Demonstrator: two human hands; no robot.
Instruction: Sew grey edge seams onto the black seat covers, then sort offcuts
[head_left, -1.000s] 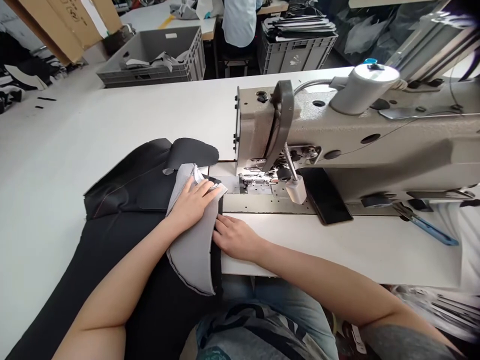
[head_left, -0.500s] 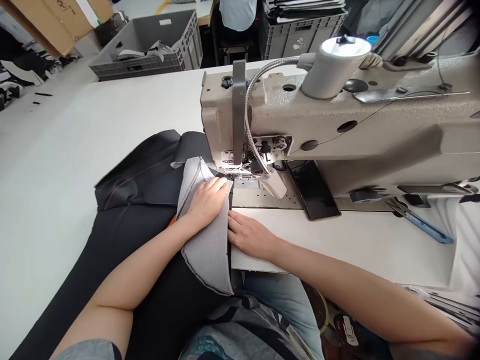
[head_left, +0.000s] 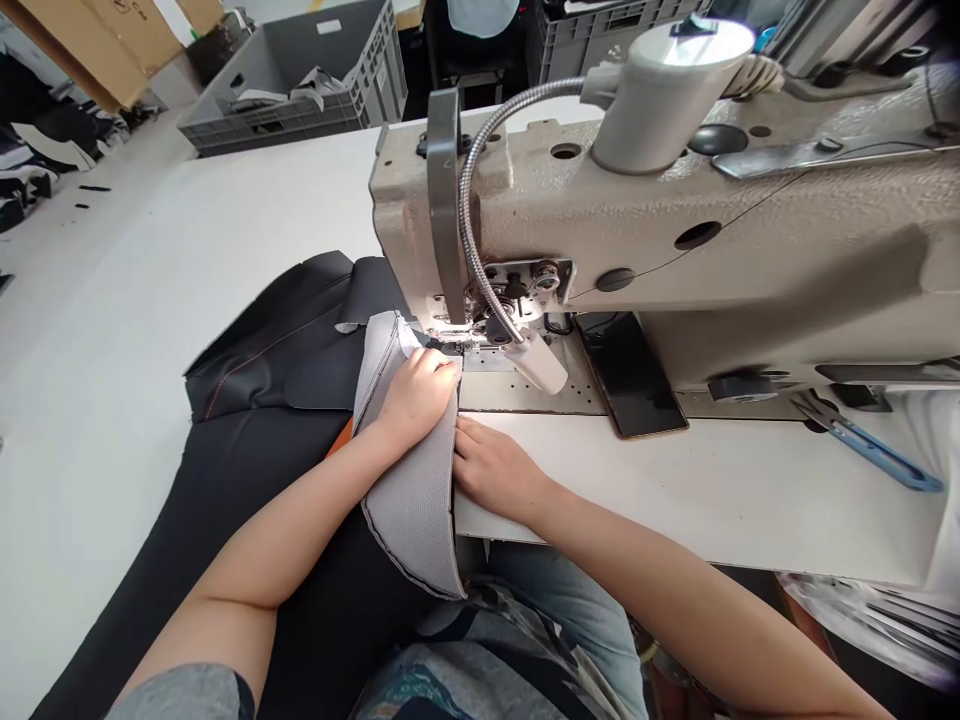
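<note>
A grey mesh-backed fabric panel (head_left: pixel 412 510) with dark stitched edges lies over a large black fabric piece (head_left: pixel 247 480), its far end close to the sewing machine's needle area (head_left: pixel 469 335). On top of the panel my left hand (head_left: pixel 421 395) has its fingers curled and pressed together at the right edge, just before the presser foot. My right hand (head_left: pixel 495 470) holds that same edge lower down, its fingertips partly hidden by the fabric. A strip of orange (head_left: pixel 341 438) shows beside my left wrist.
The machine arm (head_left: pixel 637 230) spans the right, with a gooseneck lamp (head_left: pixel 540 362) near the needle. A black phone (head_left: pixel 630 375) and blue-handled thread snips (head_left: pixel 877 450) lie on the right. Behind stand a grey crate (head_left: pixel 292 115) and a cardboard box (head_left: pixel 112 50).
The fingers of my left hand have curled in more at the panel's edge. The view has shifted slightly, so the machine looks nearer. My right hand stays at the edge.
</note>
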